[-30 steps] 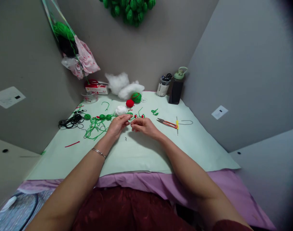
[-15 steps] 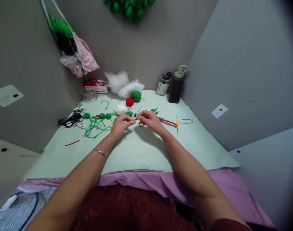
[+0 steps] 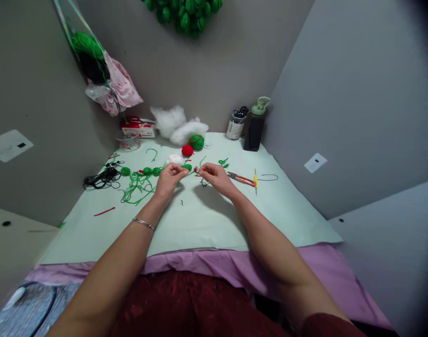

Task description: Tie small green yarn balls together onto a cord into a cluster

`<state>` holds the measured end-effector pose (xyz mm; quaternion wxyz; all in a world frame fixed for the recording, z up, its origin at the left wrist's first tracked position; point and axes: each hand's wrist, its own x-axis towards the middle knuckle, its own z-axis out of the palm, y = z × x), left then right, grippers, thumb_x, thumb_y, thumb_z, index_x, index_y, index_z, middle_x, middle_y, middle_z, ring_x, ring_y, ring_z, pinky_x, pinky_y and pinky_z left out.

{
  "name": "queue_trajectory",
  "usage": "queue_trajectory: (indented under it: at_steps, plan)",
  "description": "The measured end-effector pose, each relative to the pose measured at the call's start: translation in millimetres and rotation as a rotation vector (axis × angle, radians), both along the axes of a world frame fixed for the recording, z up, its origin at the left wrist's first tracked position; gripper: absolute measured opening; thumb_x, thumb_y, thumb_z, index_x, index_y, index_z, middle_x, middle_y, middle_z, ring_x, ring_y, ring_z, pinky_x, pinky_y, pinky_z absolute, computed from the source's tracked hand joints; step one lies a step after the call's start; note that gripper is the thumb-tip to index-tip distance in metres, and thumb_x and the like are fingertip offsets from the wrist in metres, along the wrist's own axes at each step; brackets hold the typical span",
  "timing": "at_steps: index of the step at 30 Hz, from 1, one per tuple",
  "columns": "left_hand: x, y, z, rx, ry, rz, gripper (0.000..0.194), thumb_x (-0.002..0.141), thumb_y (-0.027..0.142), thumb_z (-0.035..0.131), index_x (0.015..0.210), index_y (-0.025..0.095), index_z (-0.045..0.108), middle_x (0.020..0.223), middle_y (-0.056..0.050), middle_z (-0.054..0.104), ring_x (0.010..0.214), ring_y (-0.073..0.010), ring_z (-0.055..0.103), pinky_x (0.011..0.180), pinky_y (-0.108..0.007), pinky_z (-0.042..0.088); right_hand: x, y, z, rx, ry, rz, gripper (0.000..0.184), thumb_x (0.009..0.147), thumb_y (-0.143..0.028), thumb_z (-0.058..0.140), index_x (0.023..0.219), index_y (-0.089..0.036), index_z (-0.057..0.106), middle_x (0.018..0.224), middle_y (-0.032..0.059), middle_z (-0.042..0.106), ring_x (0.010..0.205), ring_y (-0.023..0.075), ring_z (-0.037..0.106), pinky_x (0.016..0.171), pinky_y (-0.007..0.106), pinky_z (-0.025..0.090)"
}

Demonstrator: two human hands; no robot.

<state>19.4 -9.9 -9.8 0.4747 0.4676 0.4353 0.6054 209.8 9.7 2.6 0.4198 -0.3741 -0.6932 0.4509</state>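
Observation:
My left hand [image 3: 170,180] is closed in a pinch above the table's middle, apparently on a thin green yarn strand [image 3: 191,172]. Facing it, my right hand [image 3: 217,178] pinches a small red and white yarn piece [image 3: 196,170]; its exact shape is too small to make out. Just behind the fingers lie a green leaf-like yarn piece [image 3: 187,167] and a white yarn ball [image 3: 174,160]. A black strand [image 3: 204,183] rests under my right hand. Orange-handled thread snips [image 3: 244,179] lie to the right, touching or beside a yellow-gripped crochet hook [image 3: 255,181].
Tangled green yarn [image 3: 135,189] and black cord [image 3: 103,179] spread on the left. Red [image 3: 187,150] and green [image 3: 196,142] balls sit before white stuffing [image 3: 170,122]. A bottle [image 3: 255,128] and pen cup [image 3: 235,126] stand back right. Grey partitions [image 3: 357,107] enclose the table.
My left hand has drawn slightly left, widening the gap between the hands. The red and white piece stays at my right fingertips. The whole view has shifted slightly.

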Motion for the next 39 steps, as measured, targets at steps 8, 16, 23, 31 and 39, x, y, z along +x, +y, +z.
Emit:
queue_trajectory:
  at_steps: [8, 16, 23, 31, 39]
  plan:
    - [-1.2, 0.6, -9.0, -0.045, 0.174, -0.195, 0.030, 0.073, 0.042, 0.079, 0.088, 0.016, 0.074, 0.086, -0.004, 0.070, 0.080, -0.0152, 0.060, 0.076, -0.026, 0.046, 6.0, 2.2, 5.5, 0.088, -0.002, -0.125, 0.022, 0.082, -0.040, 0.061, 0.079, -0.018, 0.060, 0.061, -0.0050, 0.047, 0.057, 0.0106, 0.039, 0.055, 0.026, 0.029]
    - [4.7, -11.2, 12.1, -0.195, -0.336, -0.303, 0.033, 0.073, 0.042, 0.084, 0.075, 0.015, 0.066, 0.077, 0.001, 0.057, 0.075, -0.0103, 0.055, 0.087, -0.030, 0.054, 1.3, -3.7, 2.5, 0.083, 0.007, -0.163, 0.019, 0.087, -0.037, 0.061, 0.081, -0.019, 0.061, 0.059, -0.0045, 0.051, 0.055, 0.0110, 0.045, 0.056, 0.025, 0.036]
    - [5.1, -9.3, 4.5, -0.226, -0.197, -0.087, 0.029, 0.071, 0.041, 0.084, 0.085, 0.017, 0.077, 0.078, -0.001, 0.067, 0.074, -0.0120, 0.058, 0.082, -0.026, 0.048, -16.6, -30.0, -1.4, 0.314, -0.152, 0.006, 0.015, 0.095, -0.028, 0.058, 0.093, -0.020, 0.070, 0.085, 0.0034, 0.072, 0.069, 0.0128, 0.060, 0.066, 0.025, 0.045]
    - [10.8, -19.8, 22.7, 0.075, 0.581, -0.341, 0.017, 0.089, 0.029, 0.063, 0.079, 0.020, 0.075, 0.088, -0.003, 0.067, 0.088, -0.0184, 0.060, 0.084, -0.031, 0.043, 3.0, -20.8, 11.1, 0.218, -0.158, -0.088, 0.015, 0.095, -0.026, 0.057, 0.086, -0.018, 0.065, 0.072, -0.0001, 0.063, 0.064, 0.0121, 0.054, 0.063, 0.025, 0.041]
    - [-6.1, 0.3, 27.4, -0.067, 0.609, -0.369, 0.015, 0.078, 0.028, 0.074, 0.068, 0.020, 0.066, 0.078, -0.001, 0.062, 0.082, -0.0189, 0.057, 0.079, -0.034, 0.043, 5.0, -18.5, 12.5, 0.073, -0.116, -0.046, 0.016, 0.096, -0.028, 0.058, 0.086, -0.018, 0.065, 0.073, -0.0008, 0.061, 0.067, 0.0120, 0.053, 0.066, 0.024, 0.042]
